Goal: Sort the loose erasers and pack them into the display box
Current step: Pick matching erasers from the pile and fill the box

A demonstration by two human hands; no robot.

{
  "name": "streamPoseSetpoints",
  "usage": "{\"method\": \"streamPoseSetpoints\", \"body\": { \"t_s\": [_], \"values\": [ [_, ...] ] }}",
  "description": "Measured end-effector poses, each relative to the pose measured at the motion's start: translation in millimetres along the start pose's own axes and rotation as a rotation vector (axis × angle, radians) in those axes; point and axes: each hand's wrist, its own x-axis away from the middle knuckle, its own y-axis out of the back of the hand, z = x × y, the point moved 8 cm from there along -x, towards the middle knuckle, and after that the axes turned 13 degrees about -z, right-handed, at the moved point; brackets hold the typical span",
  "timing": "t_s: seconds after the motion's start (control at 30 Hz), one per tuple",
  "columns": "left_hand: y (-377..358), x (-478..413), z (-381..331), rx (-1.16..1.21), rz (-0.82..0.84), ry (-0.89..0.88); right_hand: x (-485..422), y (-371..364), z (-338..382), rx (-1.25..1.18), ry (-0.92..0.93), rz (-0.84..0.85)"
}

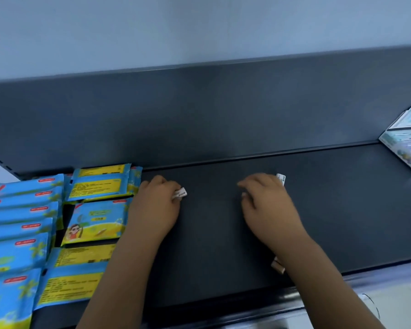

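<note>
On the dark shelf (223, 233), my left hand (156, 207) pinches a small white eraser (180, 193) at its fingertips. My right hand (268, 203) lies palm down with curled fingers; something small and pale shows under its fingers, too blurred to name. A white eraser (281, 179) lies just behind that hand. Another eraser (277, 267) lies beside my right forearm, partly hidden by it. The display box (406, 143) stands at the far right edge of the shelf, cut off by the frame.
Blue and yellow wet-wipe packs (97, 186) fill the left end of the shelf in rows. The shelf's dark back panel (199, 115) rises behind, and its front lip (223, 312) runs below my forearms.
</note>
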Motion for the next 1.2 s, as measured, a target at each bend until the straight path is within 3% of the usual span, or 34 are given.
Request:
{"method": "streamPoseSetpoints", "body": {
  "t_s": [0.1, 0.17, 0.37, 0.5, 0.7, 1.0, 1.2],
  "values": [
    [5.1, 4.1, -1.8, 0.023, -0.028, 0.000, -8.5, -1.7, -36.8, 0.249, -0.148, 0.100],
    [7.4, 3.3, -4.0, -0.023, -0.047, -0.017, -8.3, -7.4, -35.5, 0.288, -0.161, 0.163],
    [7.2, -2.3, -6.3, -0.058, 0.006, -0.011, -1.4, -27.2, 14.0, 0.087, -0.110, 0.273],
    [9.2, -2.0, -5.1, -0.056, 0.008, -0.007, 0.4, -34.4, 41.2, 0.084, 0.087, 0.457],
    [9.0, -10.7, -20.2, -0.183, 0.083, -0.170, -4.7, -28.1, 30.4, 0.079, 0.050, 0.355],
    [11.0, -4.6, -21.6, -0.133, 0.058, -0.161, -6.0, -25.9, 22.6, 0.064, 0.099, 0.403],
    [15.6, -5.3, -46.7, -0.057, 0.051, -0.282, 2.8, -20.6, 32.0, 0.080, 0.293, 0.336]
  ]
}}
